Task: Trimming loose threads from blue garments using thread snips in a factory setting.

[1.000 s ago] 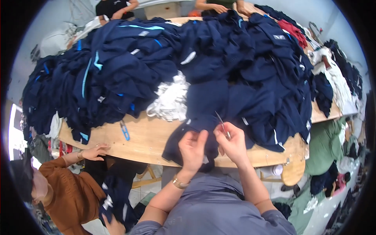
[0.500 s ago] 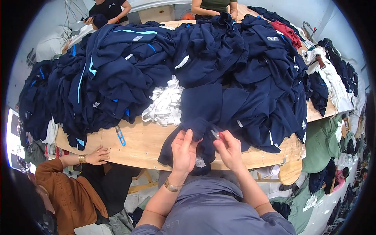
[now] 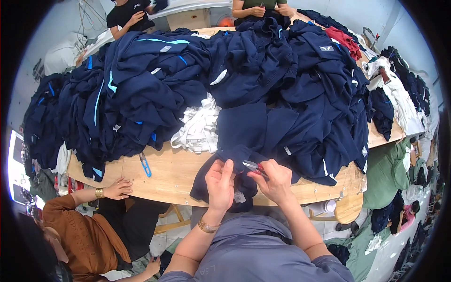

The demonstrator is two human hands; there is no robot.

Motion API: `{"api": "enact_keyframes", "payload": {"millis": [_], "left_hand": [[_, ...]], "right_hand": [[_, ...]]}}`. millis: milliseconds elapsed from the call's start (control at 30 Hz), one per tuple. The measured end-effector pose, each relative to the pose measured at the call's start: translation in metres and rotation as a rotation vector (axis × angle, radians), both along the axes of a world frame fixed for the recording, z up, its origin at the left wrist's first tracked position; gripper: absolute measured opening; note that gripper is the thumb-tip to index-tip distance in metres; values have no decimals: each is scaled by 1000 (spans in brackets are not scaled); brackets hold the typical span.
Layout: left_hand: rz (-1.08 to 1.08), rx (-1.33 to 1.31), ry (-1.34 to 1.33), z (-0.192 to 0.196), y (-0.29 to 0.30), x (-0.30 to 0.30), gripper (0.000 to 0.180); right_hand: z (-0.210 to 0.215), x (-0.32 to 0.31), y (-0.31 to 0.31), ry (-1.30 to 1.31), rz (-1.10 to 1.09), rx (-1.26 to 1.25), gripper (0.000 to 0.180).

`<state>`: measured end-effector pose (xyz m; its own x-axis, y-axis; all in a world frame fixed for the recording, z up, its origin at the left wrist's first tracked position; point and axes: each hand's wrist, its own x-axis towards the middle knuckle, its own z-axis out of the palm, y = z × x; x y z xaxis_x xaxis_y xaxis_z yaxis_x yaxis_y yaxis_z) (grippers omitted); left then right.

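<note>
A navy garment [image 3: 263,123] spreads over the table in front of me, its near end drawn up toward my hands. My left hand [image 3: 220,184] grips a fold of it between thumb and fingers, with a small pale label [image 3: 240,197] on the cloth beside the wrist. In my right hand [image 3: 273,180] is a pair of small scissors [image 3: 254,166] with red handles. Their blades are parted and point left, close to the fold by my left fingertips. Whether they touch the cloth I cannot tell.
Heaps of navy garments [image 3: 145,82] cover the wooden table [image 3: 174,171]. A bundle of white tapes [image 3: 199,127] lies left of my garment, blue thread snips [image 3: 146,166] farther left. A co-worker's hand [image 3: 118,188] rests on the near left edge; two more people stand across the table.
The scissors have turned leftward and their blades now show parted. My left hand stays nearly in place. Across the table, both people's hands have moved.
</note>
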<state>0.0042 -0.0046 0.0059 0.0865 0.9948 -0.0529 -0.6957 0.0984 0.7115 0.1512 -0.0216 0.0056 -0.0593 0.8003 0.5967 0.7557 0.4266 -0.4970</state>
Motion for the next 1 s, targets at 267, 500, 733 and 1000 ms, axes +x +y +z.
{"api": "enact_keyframes", "payload": {"millis": [267, 500, 733, 1000], "left_hand": [[43, -2, 153, -8, -2, 0, 14], [55, -55, 32, 7, 1, 4, 14], [47, -8, 49, 0, 0, 2, 14], [67, -6, 146, -4, -1, 2, 13]], "right_hand": [[2, 1, 0, -21, 19, -19, 29], [-3, 1, -1, 80, 6, -28, 28], [-4, -1, 0, -9, -5, 24, 31], [-3, -3, 0, 83, 15, -20, 30]]}}
